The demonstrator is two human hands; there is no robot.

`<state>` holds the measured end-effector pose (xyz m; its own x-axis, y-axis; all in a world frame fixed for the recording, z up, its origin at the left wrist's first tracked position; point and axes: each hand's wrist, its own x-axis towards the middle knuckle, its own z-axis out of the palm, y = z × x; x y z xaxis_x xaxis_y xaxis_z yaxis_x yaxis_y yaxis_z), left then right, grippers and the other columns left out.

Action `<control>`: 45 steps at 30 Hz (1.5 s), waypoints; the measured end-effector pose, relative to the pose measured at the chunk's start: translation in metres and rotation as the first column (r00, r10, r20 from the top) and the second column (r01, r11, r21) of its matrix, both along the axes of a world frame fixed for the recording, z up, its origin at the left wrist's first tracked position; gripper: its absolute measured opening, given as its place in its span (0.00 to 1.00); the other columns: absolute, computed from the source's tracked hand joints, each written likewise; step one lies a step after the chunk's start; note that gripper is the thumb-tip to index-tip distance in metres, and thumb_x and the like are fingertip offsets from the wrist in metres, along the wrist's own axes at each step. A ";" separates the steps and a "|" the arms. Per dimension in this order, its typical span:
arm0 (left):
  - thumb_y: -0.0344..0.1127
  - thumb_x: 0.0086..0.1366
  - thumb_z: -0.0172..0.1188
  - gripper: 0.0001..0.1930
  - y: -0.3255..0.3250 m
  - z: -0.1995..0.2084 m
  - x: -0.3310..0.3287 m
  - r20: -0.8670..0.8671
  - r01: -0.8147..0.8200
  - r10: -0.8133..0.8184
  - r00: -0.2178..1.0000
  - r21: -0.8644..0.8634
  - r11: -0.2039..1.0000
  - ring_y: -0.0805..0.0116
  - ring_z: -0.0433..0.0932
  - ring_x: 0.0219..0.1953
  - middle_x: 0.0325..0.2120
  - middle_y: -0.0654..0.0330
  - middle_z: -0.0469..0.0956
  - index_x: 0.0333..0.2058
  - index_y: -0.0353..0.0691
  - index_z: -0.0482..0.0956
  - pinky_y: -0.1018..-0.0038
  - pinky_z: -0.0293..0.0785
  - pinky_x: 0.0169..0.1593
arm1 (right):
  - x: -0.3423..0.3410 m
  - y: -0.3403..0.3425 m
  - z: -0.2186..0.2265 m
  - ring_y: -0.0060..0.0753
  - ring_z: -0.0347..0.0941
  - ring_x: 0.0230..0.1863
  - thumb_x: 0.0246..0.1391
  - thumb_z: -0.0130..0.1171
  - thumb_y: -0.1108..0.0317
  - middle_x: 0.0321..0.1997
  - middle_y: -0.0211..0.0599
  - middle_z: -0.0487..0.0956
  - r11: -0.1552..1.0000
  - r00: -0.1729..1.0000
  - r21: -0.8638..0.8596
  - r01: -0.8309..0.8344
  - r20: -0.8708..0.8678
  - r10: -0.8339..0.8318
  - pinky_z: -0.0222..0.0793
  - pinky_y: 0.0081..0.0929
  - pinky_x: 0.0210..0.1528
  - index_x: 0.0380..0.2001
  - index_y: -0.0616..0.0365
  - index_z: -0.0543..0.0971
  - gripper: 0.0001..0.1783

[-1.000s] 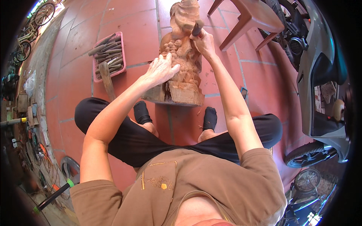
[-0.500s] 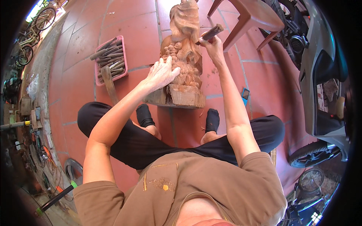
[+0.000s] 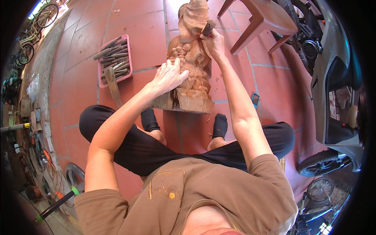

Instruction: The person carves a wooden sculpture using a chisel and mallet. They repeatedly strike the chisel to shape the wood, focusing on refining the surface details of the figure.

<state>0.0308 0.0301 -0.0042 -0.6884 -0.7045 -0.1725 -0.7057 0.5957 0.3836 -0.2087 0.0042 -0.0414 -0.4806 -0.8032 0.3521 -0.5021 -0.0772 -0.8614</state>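
Note:
A carved wooden statue stands on the floor between my feet, with a folded-drape upper part and a knobbly lower part above a rough block base. My left hand rests on the carved lower part, fingers spread, holding nothing. In my right hand is a carving chisel, its dark wooden handle sticking up past my fingers. That hand is at the statue's right side, near the middle of its height. The chisel's blade is hidden, so I cannot tell whether it touches the wood.
To the left, a pink basket holds several dark-handled tools. A wooden handle leans by its near edge. A brown plastic chair stands at the far right, a blue phone lies on the tiles, and a motorbike is parked beyond.
My right hand has moved left, closer to the statue, and the chisel has tipped more upright. My left hand stays in place on the carving.

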 end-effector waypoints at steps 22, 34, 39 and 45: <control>0.57 0.66 0.46 0.40 0.000 0.001 -0.003 -0.019 -0.005 0.005 1.000 0.021 1.000 0.35 0.67 0.58 0.55 0.29 0.66 0.63 0.24 0.58 0.52 0.62 0.62 | -0.024 0.013 0.007 0.18 0.75 0.38 0.52 0.64 0.78 0.36 0.25 0.81 0.972 0.958 0.042 -0.232 0.186 0.220 0.74 0.24 0.44 0.40 0.58 0.80 0.11; 0.57 0.66 0.47 0.40 0.000 0.000 -0.002 0.010 -0.016 0.016 1.000 0.012 1.000 0.35 0.67 0.59 0.55 0.28 0.66 0.63 0.23 0.58 0.52 0.62 0.62 | -0.002 0.033 0.009 0.24 0.77 0.35 0.51 0.64 0.75 0.31 0.37 0.82 0.971 0.973 0.115 -0.211 -0.072 0.220 0.72 0.29 0.40 0.38 0.56 0.79 0.10; 0.56 0.66 0.47 0.40 0.001 0.000 -0.001 -0.009 -0.017 0.017 1.000 0.001 1.000 0.35 0.67 0.58 0.54 0.27 0.66 0.63 0.23 0.58 0.52 0.62 0.62 | -0.013 0.053 0.017 0.15 0.72 0.37 0.53 0.64 0.76 0.33 0.23 0.80 0.896 0.917 0.201 -0.397 0.038 0.397 0.70 0.22 0.42 0.38 0.59 0.79 0.09; 0.56 0.66 0.47 0.40 -0.002 -0.002 0.002 -0.002 -0.018 0.018 1.000 -0.015 1.000 0.35 0.68 0.57 0.53 0.27 0.68 0.63 0.23 0.58 0.53 0.63 0.62 | -0.013 0.033 0.018 0.14 0.72 0.38 0.54 0.63 0.77 0.34 0.22 0.79 0.924 0.904 0.081 -0.373 0.258 0.342 0.70 0.21 0.43 0.38 0.58 0.79 0.08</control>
<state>0.0329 0.0282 -0.0066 -0.6758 -0.7194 -0.1605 -0.7156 0.5883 0.3765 -0.2222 0.0373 -0.0230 -0.2092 -0.9663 0.1500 -0.2434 -0.0971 -0.9650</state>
